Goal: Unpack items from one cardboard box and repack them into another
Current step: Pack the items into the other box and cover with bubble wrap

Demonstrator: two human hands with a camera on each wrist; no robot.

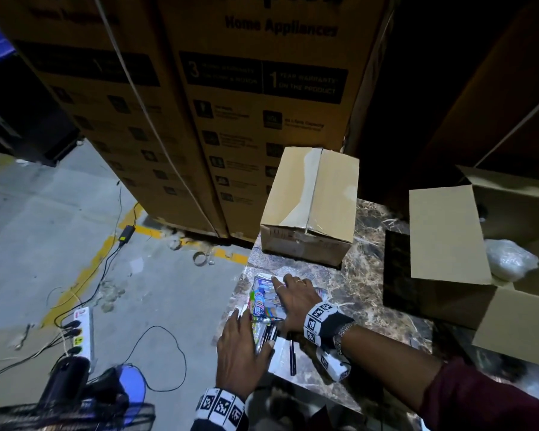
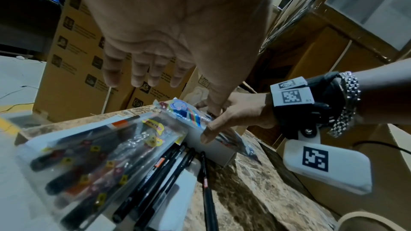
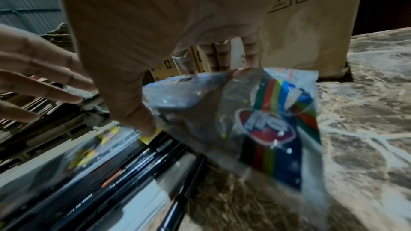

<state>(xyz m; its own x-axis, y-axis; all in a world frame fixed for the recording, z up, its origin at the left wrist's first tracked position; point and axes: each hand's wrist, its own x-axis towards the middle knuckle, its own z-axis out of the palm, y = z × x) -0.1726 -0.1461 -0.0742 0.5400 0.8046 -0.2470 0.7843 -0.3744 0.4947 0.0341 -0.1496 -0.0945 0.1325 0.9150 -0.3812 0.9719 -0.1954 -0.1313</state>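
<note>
A pile of stationery lies on the marble table (image 1: pixel 371 290). My right hand (image 1: pixel 293 297) pinches a colourful plastic packet (image 3: pixel 266 120) at its top edge, thumb in front and fingers behind, and the packet tilts up off the table. My left hand (image 1: pixel 240 340) hovers with straight fingers (image 2: pixel 142 76) over a clear packet of pens (image 2: pixel 93 155) and holds nothing. Loose black pens (image 2: pixel 169 169) lie beside that packet. A taped, shut cardboard box (image 1: pixel 311 200) stands just behind the pile. An open cardboard box (image 1: pixel 448 231) sits at the right with a plastic bag (image 1: pixel 507 259) inside.
Tall printed appliance cartons (image 1: pixel 231 104) wall off the back. On the concrete floor to the left lie a power strip (image 1: pixel 81 331) with cables and a tape roll (image 1: pixel 201 259). A fan (image 1: pixel 69 409) stands at the bottom left. The table's left edge runs just beside the pile.
</note>
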